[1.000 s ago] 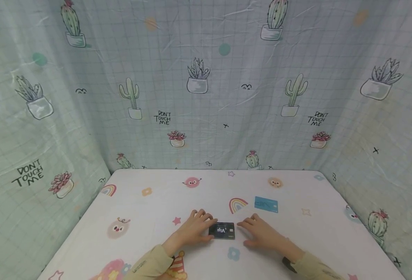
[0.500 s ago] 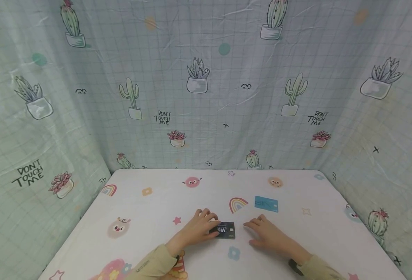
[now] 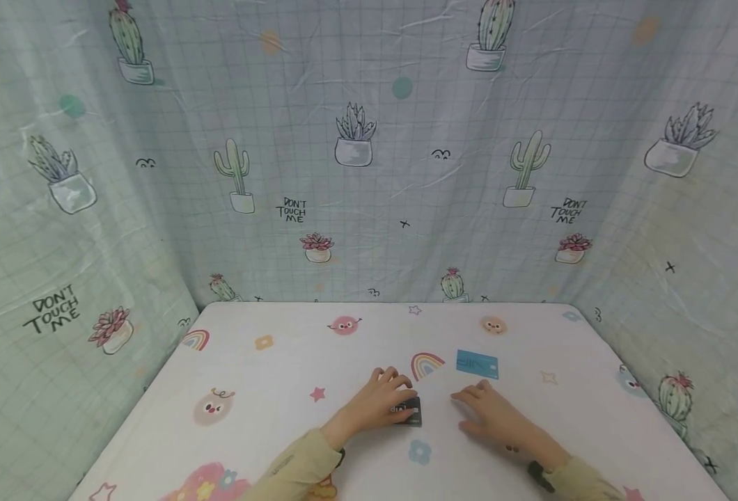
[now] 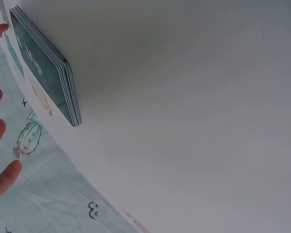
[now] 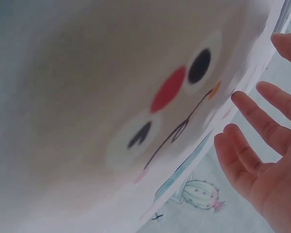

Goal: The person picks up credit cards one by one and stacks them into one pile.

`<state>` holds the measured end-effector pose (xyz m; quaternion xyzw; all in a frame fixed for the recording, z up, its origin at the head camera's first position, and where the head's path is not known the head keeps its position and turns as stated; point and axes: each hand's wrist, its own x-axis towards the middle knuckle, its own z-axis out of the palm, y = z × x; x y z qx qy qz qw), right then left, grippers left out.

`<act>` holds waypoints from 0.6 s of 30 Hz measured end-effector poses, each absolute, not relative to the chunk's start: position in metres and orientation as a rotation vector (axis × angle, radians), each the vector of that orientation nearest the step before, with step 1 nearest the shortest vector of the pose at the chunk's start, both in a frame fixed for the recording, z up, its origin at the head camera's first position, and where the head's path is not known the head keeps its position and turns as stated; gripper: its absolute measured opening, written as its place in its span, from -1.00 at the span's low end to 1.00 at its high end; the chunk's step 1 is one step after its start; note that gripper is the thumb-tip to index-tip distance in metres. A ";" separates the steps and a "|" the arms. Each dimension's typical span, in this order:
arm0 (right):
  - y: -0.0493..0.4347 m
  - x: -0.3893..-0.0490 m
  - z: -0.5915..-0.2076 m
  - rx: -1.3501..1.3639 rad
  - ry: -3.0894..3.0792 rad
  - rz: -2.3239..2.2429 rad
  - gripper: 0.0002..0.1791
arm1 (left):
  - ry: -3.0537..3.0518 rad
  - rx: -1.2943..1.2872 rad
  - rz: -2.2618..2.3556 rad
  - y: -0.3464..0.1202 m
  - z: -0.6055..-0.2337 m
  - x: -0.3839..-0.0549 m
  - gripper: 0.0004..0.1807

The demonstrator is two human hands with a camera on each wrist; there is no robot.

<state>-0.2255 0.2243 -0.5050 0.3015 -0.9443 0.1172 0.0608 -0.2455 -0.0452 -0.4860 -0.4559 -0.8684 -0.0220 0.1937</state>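
Observation:
A dark card stack (image 3: 415, 419) with "Vip" print lies on the white table, partly hidden under my left hand (image 3: 378, 403). In the left wrist view several card edges show along the side of the stack (image 4: 43, 68). The left fingers (image 4: 8, 178) are spread and stand apart from it there. To the right, my right hand (image 3: 493, 415) hovers low over the table with relaxed fingers and holds nothing. Beyond that hand lies a light blue card (image 3: 477, 364), flat on the table; its edge also shows in the right wrist view.
The white table (image 3: 250, 379) has printed rainbows, stars and faces. A pale curtain (image 3: 369, 229) with cactus prints hangs behind the table and at both sides.
My left hand has slid right over the dark card stack, covering more of it. My right hand has drawn away to the right. The stack and the blue card have stayed put.

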 end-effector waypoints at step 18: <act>0.250 -0.241 -0.506 0.746 -2.932 0.338 -0.59 | -2.453 -1.233 0.047 0.008 -0.476 -0.267 -0.71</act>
